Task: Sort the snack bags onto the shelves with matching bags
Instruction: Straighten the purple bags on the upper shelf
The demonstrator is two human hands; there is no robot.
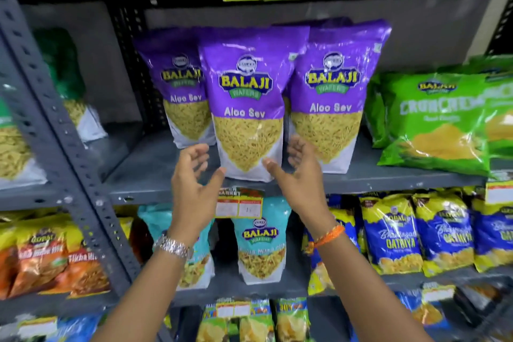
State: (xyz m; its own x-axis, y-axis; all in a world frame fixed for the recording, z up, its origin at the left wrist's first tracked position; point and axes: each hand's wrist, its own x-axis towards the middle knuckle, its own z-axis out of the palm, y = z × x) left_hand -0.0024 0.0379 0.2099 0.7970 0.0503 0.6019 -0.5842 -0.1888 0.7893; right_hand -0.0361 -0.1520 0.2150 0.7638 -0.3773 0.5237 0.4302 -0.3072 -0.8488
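On the grey shelf (155, 172), between two matching purple bags, the middle Aloo Sev bag (245, 108) stands upright at the front edge. Your left hand (194, 175) is spread wide and holds nothing, its thumb at the bag's lower left corner. Your right hand (294, 172) is likewise wide and empty, thumb at the lower right corner. Judged from this, the bag is being seated: steady its base from both sides and square it with its neighbours. Its long axis runs vertically, seal up, label facing you.
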